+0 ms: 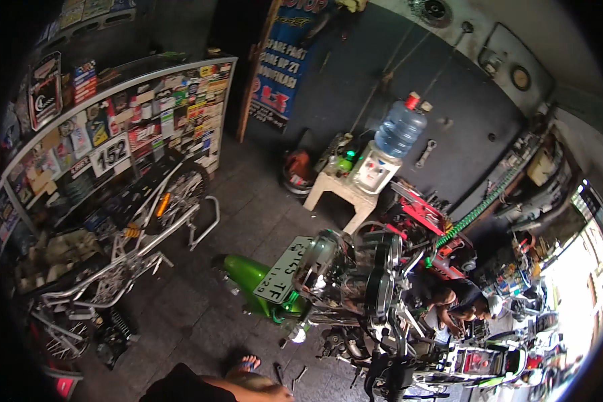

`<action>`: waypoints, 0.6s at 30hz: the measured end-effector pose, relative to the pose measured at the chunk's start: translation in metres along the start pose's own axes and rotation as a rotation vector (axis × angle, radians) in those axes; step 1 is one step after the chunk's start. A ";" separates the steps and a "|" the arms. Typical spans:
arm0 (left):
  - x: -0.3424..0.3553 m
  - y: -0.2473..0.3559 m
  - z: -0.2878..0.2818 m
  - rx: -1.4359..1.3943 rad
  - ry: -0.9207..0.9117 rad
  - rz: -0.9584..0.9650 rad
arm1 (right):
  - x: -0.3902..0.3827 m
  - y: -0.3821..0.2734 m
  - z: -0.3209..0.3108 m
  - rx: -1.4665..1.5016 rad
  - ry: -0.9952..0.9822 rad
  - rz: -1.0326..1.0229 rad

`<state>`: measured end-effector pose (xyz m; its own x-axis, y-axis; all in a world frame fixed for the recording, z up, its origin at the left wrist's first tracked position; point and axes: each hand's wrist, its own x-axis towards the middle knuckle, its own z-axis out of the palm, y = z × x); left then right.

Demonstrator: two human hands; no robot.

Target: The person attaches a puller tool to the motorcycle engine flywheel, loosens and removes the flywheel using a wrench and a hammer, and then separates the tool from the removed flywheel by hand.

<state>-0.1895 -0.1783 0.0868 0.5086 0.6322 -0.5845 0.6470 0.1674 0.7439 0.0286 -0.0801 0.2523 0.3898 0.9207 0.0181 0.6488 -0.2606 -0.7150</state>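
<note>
Pointing rightward, a bare limb [249, 384]

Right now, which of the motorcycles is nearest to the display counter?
The stripped, silver-framed motorcycle, directly before the counter; the motorcycle with the green mudguard stands away, farther right.

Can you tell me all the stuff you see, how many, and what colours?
Motorbike: one nearest, black and silver, lower middle
Mudguard: one, green, on its left
Number plate: one, pale, by the mudguard
Tools: at least two, dark, floor
Bare-framed bike: one, silver and black, left
Display shelf: one, silver-edged, left
Banner: one, blue, back
Water jug: one, blue, on the dispenser
Dispenser: one, white, on the table
Table: one, cream, middle
Coil: one, green, right
Another person: one, dark top, right
Foot: one, bluish sandal, bottom
Hands: none clearly visible
</note>
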 end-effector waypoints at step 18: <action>-0.285 -0.020 -0.474 0.410 0.719 0.657 | -0.112 -0.444 0.323 0.958 -1.264 0.982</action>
<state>-0.6172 -0.0033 0.3925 0.4585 0.8281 0.3225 0.5776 -0.5535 0.6000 -0.5142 0.0260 0.3420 -0.5965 0.3213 -0.7355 -0.1960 -0.9469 -0.2548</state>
